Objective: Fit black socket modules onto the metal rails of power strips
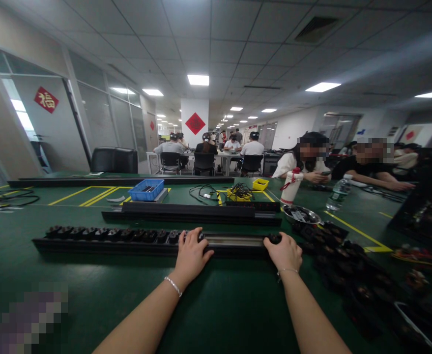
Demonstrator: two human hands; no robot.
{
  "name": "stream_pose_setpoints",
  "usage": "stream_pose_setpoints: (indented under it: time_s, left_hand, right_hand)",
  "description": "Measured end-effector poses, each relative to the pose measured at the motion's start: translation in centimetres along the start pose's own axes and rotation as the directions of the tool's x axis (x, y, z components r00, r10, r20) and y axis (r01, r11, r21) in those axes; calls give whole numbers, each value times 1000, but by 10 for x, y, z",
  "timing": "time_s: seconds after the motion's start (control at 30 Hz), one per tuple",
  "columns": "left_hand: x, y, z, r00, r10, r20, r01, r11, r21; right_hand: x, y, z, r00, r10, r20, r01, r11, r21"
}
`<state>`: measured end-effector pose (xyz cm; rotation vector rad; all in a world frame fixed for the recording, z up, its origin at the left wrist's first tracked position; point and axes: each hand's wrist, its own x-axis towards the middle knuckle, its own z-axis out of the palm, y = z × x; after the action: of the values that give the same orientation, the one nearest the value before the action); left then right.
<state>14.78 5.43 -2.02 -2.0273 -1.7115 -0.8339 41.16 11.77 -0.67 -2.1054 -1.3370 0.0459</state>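
In front of me a long black rail (127, 248) lies crosswise on the green table. A row of small black modules (112, 235) fills its left and middle part, and a pale bare channel (238, 240) shows further right. My left hand (191, 251) curls over the last module of the row, its fingers and thumb around it. At the rail's right end my right hand (285, 250) grips a black knob-like module (274, 238), mostly covered by the fingers. To the right lies a heap of similar black modules (333, 250).
Behind the rail lies another black rail (189, 212), then a blue bin (147, 189) and tangled cables (240, 191). A metal bowl (301, 214), a white bottle (291, 187) and a water bottle (339, 193) stand right. Two people sit across the table there.
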Motion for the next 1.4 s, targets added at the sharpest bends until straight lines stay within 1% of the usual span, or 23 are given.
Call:
stream_pose_setpoints:
  time_s: [0.27,0.4,0.6,0.83,1.13,1.4]
  left_hand:
    - [0,0,0,1000,-6,2,6,1000,0]
    - [0,0,0,1000,-2,10,2,1000,9]
    - [0,0,1,1000,-5,6,5,1000,1]
    - [0,0,0,1000,-2,7,2,1000,5]
    - [0,0,0,1000,-1,1,1,1000,-2]
    - [0,0,-1,1000,-5,-2,5,1000,-16]
  right_hand:
    - [-1,-1,1,999,23,-24,-22,999,28]
    - [-1,0,1,1000,15,-8,-15,1000,18]
    - [2,0,-1,999,46,9,-46,999,3]
    - [3,1,-2,999,45,26,-45,999,2]
    - [7,5,-3,998,60,27,-62,996,68]
    - [13,9,-1,996,78,45,-81,993,85]
